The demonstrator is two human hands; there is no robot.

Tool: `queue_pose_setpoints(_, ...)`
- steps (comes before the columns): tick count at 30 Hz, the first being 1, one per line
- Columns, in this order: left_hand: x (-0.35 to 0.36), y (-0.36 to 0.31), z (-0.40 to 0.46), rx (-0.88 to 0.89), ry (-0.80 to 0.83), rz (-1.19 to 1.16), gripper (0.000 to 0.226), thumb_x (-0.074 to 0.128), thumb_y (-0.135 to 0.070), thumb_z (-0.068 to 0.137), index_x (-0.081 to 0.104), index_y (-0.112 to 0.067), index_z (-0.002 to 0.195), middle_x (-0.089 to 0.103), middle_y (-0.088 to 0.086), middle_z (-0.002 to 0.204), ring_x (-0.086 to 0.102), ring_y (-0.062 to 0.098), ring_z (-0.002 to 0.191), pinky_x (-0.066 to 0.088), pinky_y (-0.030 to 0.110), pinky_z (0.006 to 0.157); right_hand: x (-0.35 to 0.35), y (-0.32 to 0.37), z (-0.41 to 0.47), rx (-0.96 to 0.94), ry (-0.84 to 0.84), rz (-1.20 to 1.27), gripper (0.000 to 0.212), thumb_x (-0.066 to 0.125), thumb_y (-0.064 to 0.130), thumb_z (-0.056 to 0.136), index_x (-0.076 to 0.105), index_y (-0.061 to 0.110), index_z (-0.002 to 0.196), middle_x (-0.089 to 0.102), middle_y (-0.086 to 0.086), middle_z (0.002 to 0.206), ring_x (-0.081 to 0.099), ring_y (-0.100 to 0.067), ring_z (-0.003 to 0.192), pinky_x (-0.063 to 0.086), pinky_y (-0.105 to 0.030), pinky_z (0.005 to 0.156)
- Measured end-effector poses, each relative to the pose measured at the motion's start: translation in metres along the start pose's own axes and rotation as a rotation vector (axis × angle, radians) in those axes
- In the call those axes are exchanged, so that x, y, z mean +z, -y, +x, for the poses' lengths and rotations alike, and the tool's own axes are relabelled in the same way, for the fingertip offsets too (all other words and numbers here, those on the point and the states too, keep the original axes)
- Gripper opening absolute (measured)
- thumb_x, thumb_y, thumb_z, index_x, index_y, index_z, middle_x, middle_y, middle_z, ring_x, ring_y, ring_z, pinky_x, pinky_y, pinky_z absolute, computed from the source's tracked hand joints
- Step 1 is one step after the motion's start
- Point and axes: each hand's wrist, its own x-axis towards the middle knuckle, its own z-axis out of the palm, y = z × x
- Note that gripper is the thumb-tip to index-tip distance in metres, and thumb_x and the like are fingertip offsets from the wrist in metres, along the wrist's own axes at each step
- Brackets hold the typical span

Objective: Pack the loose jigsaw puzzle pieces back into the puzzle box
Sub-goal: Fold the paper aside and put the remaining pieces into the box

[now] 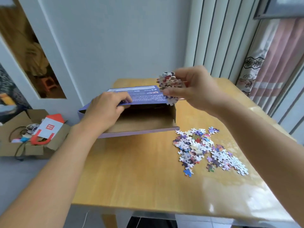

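Holding one box [141, 122], two hands [105, 111].

Two bare forearms in view, entering from bottom corners. No sleeves visible anywhere up to frame edge. Left hand [105, 111]: no ring, no watch, no wristband seen; wrist bare. Right hand [194, 89]: likewise bare, no jewellery visible, no glove. Nails short where visible on left fingers, unpainted as far as can tell; right nails mostly hidden. No tattoos or markings seen on either arm. Dark fabric at bottom centre below bench edge, poss. trousers, too little shown to tell.
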Motion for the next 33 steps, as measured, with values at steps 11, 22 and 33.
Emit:
queue_pose_setpoints(11, -0.054, -0.016, 0.051, 0.026, 0.176, -0.008, 0.035, 0.061, -0.016, 0.090, 0.053, -0.043, 0.070, 0.070, -0.012, 0.086, 0.064, 0.019, 0.090, 0.052, 0.038, 0.080, 0.033, 0.057, 0.047, -0.517, 0.329, -0.831, 0.025, 0.057, 0.006, 0.091, 0.064, 0.024, 0.107, 0.064, -0.002, 0.095, 0.057, -0.034, 0.079, 0.053, -0.045, 0.068)
queue_pose_setpoints(22, -0.058, -0.018, 0.052, 0.031, 0.201, -0.021, 0.027, 0.062, -0.013, 0.086, 0.060, -0.039, 0.075, 0.071, -0.014, 0.085, 0.066, 0.013, 0.092, 0.052, 0.036, 0.081, 0.048, 0.072, 0.047, -0.523, 0.347, -1.218, 0.026, 0.047, -0.005, 0.086, 0.057, 0.017, 0.095, 0.061, -0.005, 0.090, 0.053, -0.032, 0.070, 0.046, -0.037, 0.059)
queue_pose_setpoints(33, -0.057, -0.025, 0.046, 0.009, 0.205, -0.020, 0.008, 0.066, -0.023, 0.092, 0.071, -0.029, 0.095, 0.072, -0.009, 0.094, 0.060, 0.014, 0.086, 0.050, 0.037, 0.085, 0.038, 0.069, 0.039, -0.276, 0.473, -0.902, 0.026, 0.065, 0.022, 0.093, 0.065, 0.032, 0.118, 0.054, 0.004, 0.081, 0.056, -0.029, 0.078, 0.046, -0.034, 0.064)
